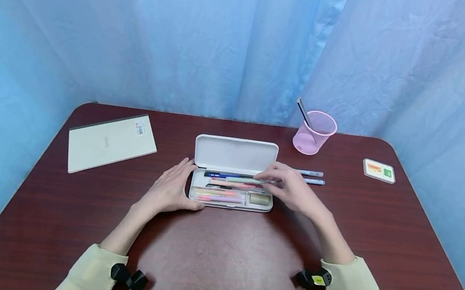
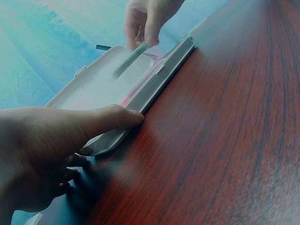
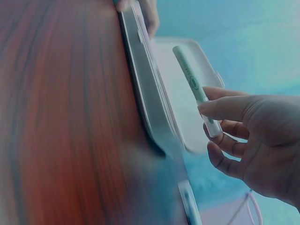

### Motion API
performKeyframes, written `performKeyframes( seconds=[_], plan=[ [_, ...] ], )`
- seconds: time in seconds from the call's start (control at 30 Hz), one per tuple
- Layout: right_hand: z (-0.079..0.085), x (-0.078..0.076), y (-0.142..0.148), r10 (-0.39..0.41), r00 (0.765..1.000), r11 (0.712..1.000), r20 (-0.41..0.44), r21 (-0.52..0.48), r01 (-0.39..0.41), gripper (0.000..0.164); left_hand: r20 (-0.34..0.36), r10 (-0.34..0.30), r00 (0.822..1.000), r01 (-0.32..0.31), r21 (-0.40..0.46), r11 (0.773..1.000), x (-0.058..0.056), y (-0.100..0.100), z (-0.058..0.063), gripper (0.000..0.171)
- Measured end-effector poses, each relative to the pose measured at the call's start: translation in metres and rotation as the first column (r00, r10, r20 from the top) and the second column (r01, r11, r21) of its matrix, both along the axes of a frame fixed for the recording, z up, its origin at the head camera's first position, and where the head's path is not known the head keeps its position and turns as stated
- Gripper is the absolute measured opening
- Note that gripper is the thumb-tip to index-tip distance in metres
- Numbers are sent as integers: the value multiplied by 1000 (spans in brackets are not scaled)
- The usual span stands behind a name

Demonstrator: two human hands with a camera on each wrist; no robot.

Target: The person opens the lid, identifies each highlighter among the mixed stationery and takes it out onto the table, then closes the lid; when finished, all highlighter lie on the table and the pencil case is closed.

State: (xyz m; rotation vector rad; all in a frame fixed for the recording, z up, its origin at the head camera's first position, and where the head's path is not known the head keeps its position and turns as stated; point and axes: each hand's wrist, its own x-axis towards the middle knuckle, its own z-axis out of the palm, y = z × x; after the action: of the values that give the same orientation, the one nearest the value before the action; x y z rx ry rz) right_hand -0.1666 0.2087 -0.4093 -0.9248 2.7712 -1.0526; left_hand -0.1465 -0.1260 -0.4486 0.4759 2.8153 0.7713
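Note:
A white pencil case (image 1: 235,155) lies with its lid raised, holding several pens and, in its front tray, pink and purple pens (image 1: 220,199) and a small olive block (image 1: 259,199). My left hand (image 1: 173,186) grips the case's left end, with the thumb (image 2: 117,117) along the front edge and the fingers toward the back corner. Above the right part of the case, my right hand (image 1: 291,189) pinches a pale green pen (image 3: 187,70) between thumb and fingers. That pen has a clear end and slants over the case.
Right of the case lie two light blue pens (image 1: 315,182). Behind them stands a pink mesh pen cup (image 1: 307,143) with a dark pencil (image 1: 303,110) in it. A small flat case (image 1: 378,171) is at far right, a notebook (image 1: 109,144) at left. Blue curtains (image 1: 226,45) surround the table.

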Motion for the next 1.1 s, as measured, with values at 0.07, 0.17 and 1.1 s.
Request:
performKeyframes(
  seconds=[0.07, 0.17, 1.1],
  plan=[
    [-1, 0, 12, -6, 1000, 1000, -6, -18, 6, 27, 1, 0, 1000, 0, 0, 1000, 0, 0, 0, 101],
    [-3, 1, 30, -20, 1000, 1000, -18, -24, 20, 28, -3, 1, 1000, -1, 1, 1000, 0, -1, 0, 100],
    [-15, -10, 126, -148, 986, 988, -73, 30, 150, 26, 3, 0, 1000, 0, 11, 1000, -1, 0, -2, 103]
  ],
)
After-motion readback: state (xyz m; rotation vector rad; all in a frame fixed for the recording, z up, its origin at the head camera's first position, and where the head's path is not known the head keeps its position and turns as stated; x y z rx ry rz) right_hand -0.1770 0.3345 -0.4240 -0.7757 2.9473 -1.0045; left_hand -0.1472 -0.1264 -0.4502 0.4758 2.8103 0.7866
